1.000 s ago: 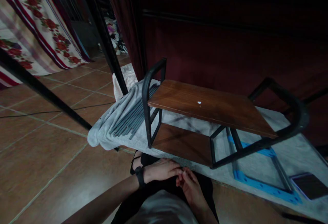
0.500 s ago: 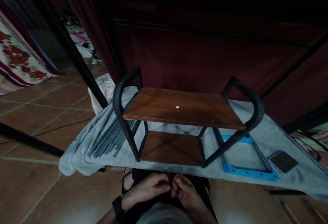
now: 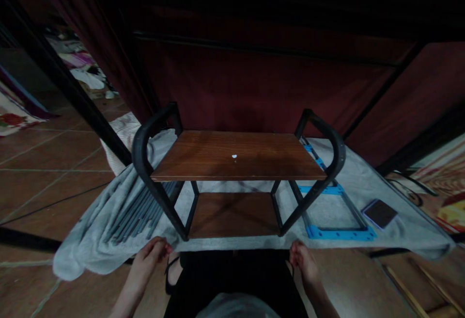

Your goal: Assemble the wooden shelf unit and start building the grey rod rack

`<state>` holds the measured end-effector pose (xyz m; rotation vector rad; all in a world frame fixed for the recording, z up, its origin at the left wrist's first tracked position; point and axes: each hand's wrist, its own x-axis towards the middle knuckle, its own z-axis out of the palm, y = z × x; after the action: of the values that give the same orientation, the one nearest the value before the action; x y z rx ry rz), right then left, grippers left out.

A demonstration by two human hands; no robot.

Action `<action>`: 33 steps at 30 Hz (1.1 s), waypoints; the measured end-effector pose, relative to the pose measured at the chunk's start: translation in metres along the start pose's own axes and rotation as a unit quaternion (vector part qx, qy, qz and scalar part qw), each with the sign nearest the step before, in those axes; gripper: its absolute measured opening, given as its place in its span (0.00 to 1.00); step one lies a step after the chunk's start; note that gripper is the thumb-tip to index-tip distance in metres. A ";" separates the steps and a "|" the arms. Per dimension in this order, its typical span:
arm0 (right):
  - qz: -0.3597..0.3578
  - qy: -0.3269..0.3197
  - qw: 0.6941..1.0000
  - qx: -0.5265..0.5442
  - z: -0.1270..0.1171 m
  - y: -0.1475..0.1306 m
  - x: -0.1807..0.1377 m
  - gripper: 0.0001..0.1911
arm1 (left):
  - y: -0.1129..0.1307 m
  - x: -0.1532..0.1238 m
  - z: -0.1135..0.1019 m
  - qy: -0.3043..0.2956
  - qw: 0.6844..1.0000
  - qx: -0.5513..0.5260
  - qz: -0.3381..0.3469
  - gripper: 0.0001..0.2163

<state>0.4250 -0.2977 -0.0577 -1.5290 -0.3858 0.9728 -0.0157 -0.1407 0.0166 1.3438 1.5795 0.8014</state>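
My left hand (image 3: 150, 256) is closed, with its fingers curled, beside the front edge of the grey cloth (image 3: 225, 244) and below a bundle of grey tubes (image 3: 136, 216). My right hand (image 3: 301, 258) is closed too, at the cloth's front edge on the right; nothing shows in either hand. Between and beyond them stands a small two-tier rack with a brown wooden top board (image 3: 238, 163), a lower board (image 3: 234, 216) and a black curved tube frame (image 3: 336, 151). A white speck lies on the top board.
Right of the rack lie a frame of grey tubes with blue connectors (image 3: 339, 233) and a phone (image 3: 379, 213). Black posts (image 3: 80, 100) and a dark red curtain (image 3: 236, 85) rise around the cloth-covered surface. A cable (image 3: 54, 204) crosses the tiled floor.
My hands, close together at my lap before, have moved apart and slightly forward, one to each side. The view has shifted right, so the rack appears further left. The rack itself looks unchanged.
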 end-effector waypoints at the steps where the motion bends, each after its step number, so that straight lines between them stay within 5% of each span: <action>1: -0.006 0.027 1.000 -0.003 -0.004 -0.004 0.002 0.23 | -0.001 0.005 -0.002 0.023 1.000 -0.003 -0.005 0.22; 6: -0.040 0.079 0.996 0.013 -0.003 -0.021 0.020 0.20 | -0.007 0.036 0.005 0.080 0.996 -0.031 -0.006 0.24; 14: -0.078 0.064 0.995 0.001 0.021 -0.032 0.050 0.14 | -0.005 0.061 0.023 0.043 0.996 -0.071 -0.012 0.25; 21: -0.080 0.049 0.995 -0.039 0.021 -0.031 0.064 0.19 | -0.019 0.069 0.022 0.036 0.997 -0.061 -0.033 0.19; 33: -0.113 0.012 0.993 -0.035 0.030 -0.029 0.091 0.24 | -0.008 0.091 0.043 0.030 0.982 -0.188 -0.002 0.21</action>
<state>0.4645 -0.2060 -0.0602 -1.5223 -0.5678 0.7699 0.0188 -0.0568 -0.0273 1.0509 1.3892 1.0859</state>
